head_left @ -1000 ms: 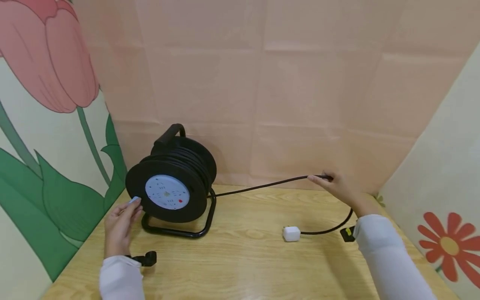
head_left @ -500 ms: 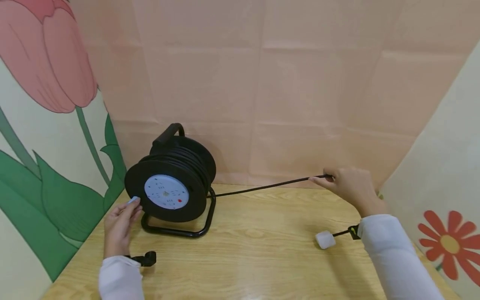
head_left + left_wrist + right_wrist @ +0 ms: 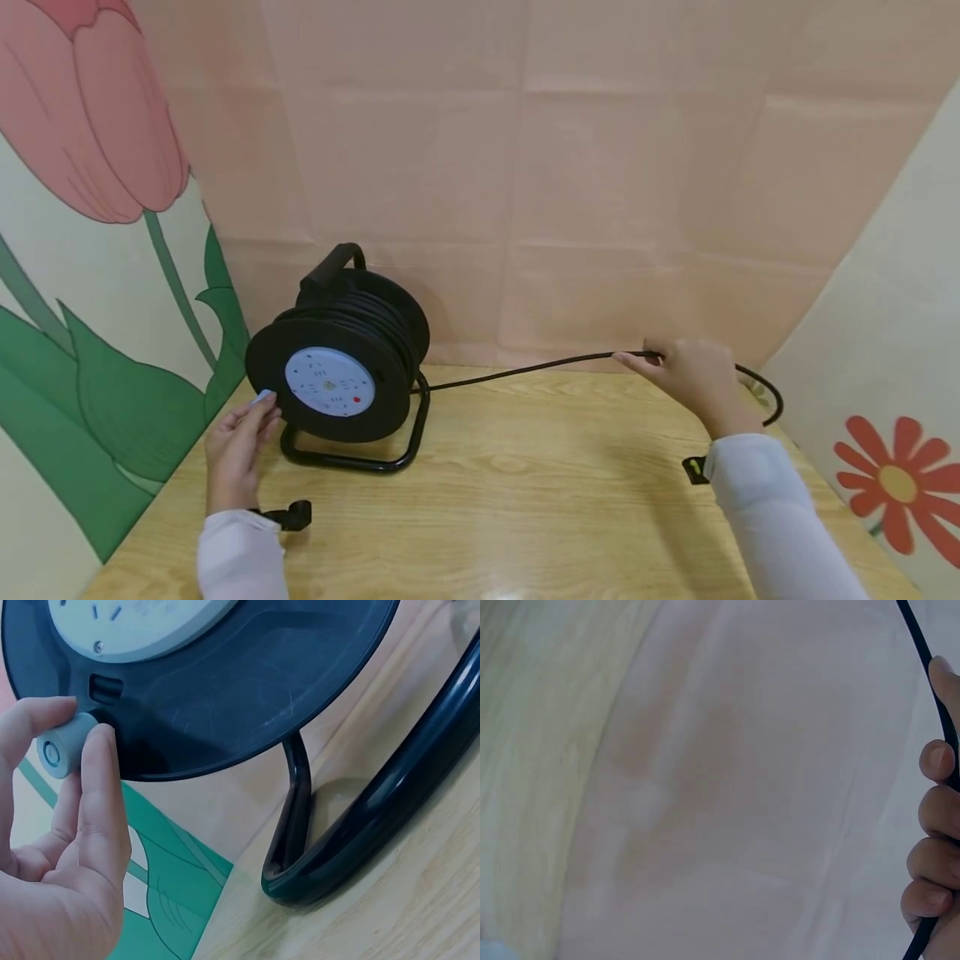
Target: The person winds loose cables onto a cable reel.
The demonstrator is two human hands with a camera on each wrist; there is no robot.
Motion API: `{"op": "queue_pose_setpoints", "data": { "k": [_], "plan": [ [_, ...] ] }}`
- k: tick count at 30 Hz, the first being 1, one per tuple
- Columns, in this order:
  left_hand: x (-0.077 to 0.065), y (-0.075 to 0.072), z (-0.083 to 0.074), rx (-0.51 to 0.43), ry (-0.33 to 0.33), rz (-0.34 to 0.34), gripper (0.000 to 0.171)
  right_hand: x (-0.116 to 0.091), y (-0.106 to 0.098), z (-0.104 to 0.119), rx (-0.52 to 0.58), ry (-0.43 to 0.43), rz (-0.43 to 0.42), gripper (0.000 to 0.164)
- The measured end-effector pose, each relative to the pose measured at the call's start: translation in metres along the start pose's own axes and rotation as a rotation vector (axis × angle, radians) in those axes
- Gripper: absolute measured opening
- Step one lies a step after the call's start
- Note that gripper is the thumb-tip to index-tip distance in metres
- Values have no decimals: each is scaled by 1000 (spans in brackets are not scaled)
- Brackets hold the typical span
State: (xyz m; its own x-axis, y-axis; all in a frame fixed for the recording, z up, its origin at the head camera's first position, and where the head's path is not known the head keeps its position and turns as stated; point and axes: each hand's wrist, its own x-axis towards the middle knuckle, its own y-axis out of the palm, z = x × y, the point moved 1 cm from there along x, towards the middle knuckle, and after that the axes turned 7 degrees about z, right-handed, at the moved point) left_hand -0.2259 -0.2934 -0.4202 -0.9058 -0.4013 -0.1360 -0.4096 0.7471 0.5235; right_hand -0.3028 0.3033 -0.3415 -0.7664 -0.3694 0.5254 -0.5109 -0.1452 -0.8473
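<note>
A black cable reel (image 3: 378,333) with wound cable and a pale blue socket panel (image 3: 330,382) stands on the left of the table. Near the reel's lower left rim, my left hand (image 3: 236,454) pinches a small round knob (image 3: 66,744) between thumb and fingers, clearest in the left wrist view. From the reel a black cable (image 3: 517,372) runs to the right, raised off the table. My right hand (image 3: 690,383) grips it, fingers curled round it in the right wrist view. Past that hand the cable loops down behind the wrist. Its plug is hidden in the head view.
The reel rests on a black tubular stand (image 3: 352,463) on the wooden table (image 3: 510,500). A pink sheet (image 3: 480,167) hangs at the back. Flower-painted panels (image 3: 892,367) border both sides. Wrist cameras (image 3: 298,515) sit on both wrists.
The white plug has slid right along the table and out of sight behind my right arm, and a cable loop now shows beyond the wrist. My left hand stays at the knob.
</note>
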Motion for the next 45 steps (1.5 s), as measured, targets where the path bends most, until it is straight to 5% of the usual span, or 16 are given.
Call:
{"op": "queue_pose_setpoints", "data": {
  "k": [11, 23, 34, 45],
  "plan": [
    [0, 3, -3, -143, 18, -44, 7, -28, 43, 11, 154, 70, -46, 39],
    [2, 7, 0, -125, 26, -37, 6, -68, 81, 14, 248, 248, 46, 41],
    [-1, 8, -5, -193, 32, -36, 5, -77, 90, 24, 326, 352, 171, 41],
    [-9, 14, -13, -255, 117, -5, 26, -74, 90, 36, 393, 322, 244, 33]
  ]
}}
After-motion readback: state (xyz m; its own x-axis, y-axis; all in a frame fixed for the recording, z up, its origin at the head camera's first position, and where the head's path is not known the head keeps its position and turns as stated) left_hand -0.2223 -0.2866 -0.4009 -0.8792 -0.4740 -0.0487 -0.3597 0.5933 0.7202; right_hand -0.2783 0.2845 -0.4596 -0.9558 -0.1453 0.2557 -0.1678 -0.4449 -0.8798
